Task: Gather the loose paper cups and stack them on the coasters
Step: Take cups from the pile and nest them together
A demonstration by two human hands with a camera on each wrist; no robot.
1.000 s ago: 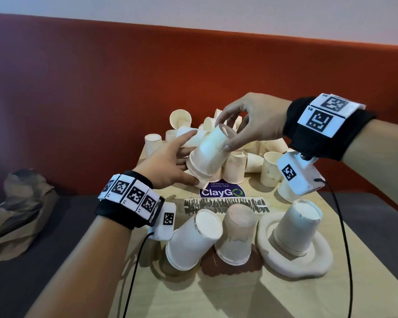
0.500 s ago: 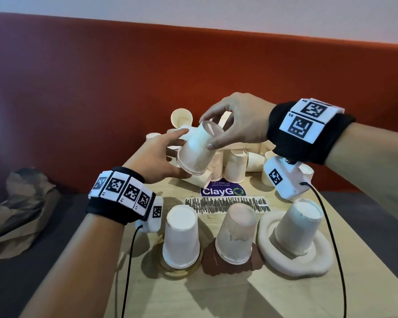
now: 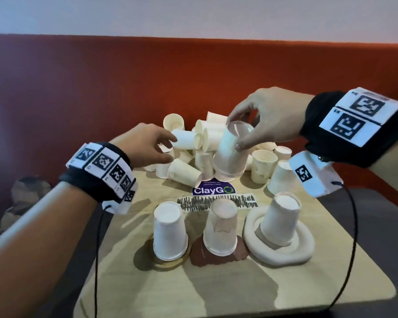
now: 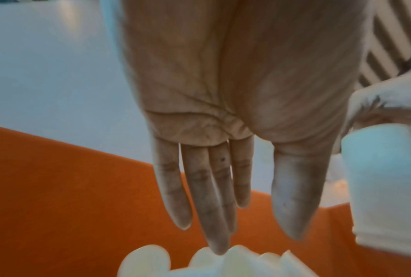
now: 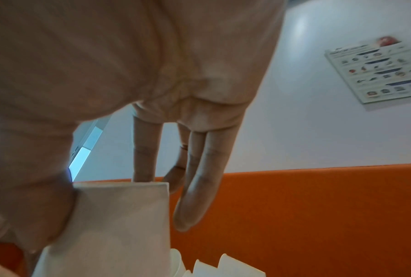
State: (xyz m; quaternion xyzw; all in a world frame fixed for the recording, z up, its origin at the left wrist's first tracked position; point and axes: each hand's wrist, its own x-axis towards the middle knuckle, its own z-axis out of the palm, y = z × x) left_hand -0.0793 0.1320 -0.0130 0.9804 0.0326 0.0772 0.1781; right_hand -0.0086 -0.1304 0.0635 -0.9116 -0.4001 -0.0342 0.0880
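Note:
My right hand (image 3: 236, 134) pinches an upside-down paper cup (image 3: 231, 152) near its base, thumb in front and fingers behind, just above the pile of loose cups (image 3: 193, 143). The right wrist view shows the thumb and index finger clamping this cup (image 5: 119, 224). My left hand (image 3: 168, 148) hovers open at the pile's left side, fingers straight and holding nothing (image 4: 254, 215). Near me stand three coasters, each bearing an upside-down cup: a tan coaster (image 3: 168, 263), a brown coaster (image 3: 202, 257) and a white ring coaster (image 3: 285, 255).
A ClayGo sticker (image 3: 213, 190) and a scribbled strip lie between the pile and the coasters. The small wooden table (image 3: 239, 290) ends close behind the pile at an orange bench back. A crumpled brown bag (image 3: 25, 191) lies on the seat at left. Wrist cables hang beside the table.
The left hand has let go of the cup's rim and moved left toward the pile. The right hand has turned the cup upside down and carried it slightly right.

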